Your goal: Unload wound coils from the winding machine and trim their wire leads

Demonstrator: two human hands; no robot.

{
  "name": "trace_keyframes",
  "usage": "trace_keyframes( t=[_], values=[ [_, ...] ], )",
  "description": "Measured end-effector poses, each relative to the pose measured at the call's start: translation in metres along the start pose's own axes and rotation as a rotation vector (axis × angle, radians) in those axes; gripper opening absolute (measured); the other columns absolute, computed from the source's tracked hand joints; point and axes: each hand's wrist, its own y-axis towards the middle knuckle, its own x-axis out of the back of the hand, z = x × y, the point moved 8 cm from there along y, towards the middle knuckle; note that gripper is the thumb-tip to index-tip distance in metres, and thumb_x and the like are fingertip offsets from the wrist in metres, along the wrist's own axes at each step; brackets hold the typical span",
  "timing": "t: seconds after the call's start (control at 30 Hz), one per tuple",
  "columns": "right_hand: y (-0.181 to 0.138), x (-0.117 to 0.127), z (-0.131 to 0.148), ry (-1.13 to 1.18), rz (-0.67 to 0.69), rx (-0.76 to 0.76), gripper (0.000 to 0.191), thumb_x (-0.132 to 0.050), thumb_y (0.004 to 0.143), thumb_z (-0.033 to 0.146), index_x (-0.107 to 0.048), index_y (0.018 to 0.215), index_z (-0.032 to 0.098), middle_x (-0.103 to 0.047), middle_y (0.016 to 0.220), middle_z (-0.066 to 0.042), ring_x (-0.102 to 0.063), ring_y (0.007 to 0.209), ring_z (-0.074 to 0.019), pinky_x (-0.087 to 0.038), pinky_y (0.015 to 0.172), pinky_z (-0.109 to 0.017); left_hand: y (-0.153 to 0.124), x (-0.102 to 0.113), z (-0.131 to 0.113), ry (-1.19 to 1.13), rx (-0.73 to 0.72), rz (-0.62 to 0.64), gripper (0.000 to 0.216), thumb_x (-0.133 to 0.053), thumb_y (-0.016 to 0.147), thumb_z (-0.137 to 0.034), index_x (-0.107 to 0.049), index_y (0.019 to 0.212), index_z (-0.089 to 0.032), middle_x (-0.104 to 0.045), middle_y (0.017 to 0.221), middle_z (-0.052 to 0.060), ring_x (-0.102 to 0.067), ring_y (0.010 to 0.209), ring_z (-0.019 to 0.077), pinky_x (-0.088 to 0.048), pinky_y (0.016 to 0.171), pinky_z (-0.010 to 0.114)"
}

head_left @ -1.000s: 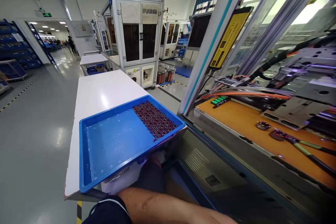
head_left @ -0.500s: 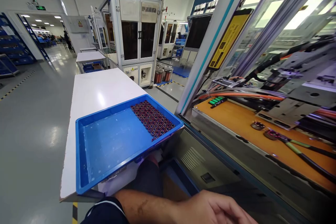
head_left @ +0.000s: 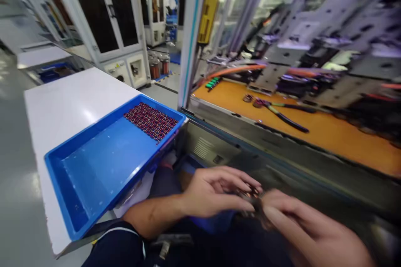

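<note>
Head cam: the L hand [head_left: 209, 194] and R hand [head_left: 300, 215] are meeting over the person's lap. Both are holding one small part [head_left: 249, 194], and it's sitting b/w them. The L thumb is pressing below it & the L fingers are curling over the top, so that grip is narrow, w/ the part in it. The R fingers are pinching the other end, also narrow. The part is showing dark w/ coppery bits, but it's blurry, so I can't tell its exact shape.

L of the grip, a dark sleeve [head_left: 119, 246] is covering the L upper arm. Up & L of the grip, a blue tray [head_left: 103, 150] is resting on a white table [head_left: 72, 104]. Lots of little dark bits [head_left: 150, 121] are filling the tray's end nearer the grip.

Up & R of the grip, pliers [head_left: 285, 119] are lying on an orange board [head_left: 328, 142], and a small round piece [head_left: 247, 98] is sitting just beside their tip. Straight up from the grip, a bit L, a green thing [head_left: 212, 83] is lying near the board's far corner.
</note>
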Motion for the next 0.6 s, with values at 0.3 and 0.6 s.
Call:
trace_keyframes(
  t=[0.3,0.6],
  values=[
    [-0.004,-0.032,-0.025,0.658,0.23,-0.366,0.033,-0.073,0.082,0.048,-0.067,0.084,0.016,-0.06,0.067,0.0,-0.055,0.062,-0.0107,-0.047,0.06,-0.023,0.009,-0.004,0.0,-0.014,0.006,0.051,0.031,-0.085,0.068,-0.008,-0.076,0.092,-0.024,-0.079,0.105,0.003,-0.071,0.111,0.0193,-0.056,0.098,0.034],
    [-0.002,0.009,0.001,0.337,-0.213,0.273,0.021,-0.073,0.082,0.018,-0.067,0.101,0.02,-0.066,0.082,-0.003,-0.065,0.07,-0.013,-0.055,0.06,-0.024,0.018,0.024,0.033,0.032,0.271,-0.234,0.029,-0.075,0.08,-0.047,-0.073,0.086,-0.018,-0.076,0.114,0.01,-0.072,0.107,0.0251,-0.056,0.094,0.043]
  ],
)
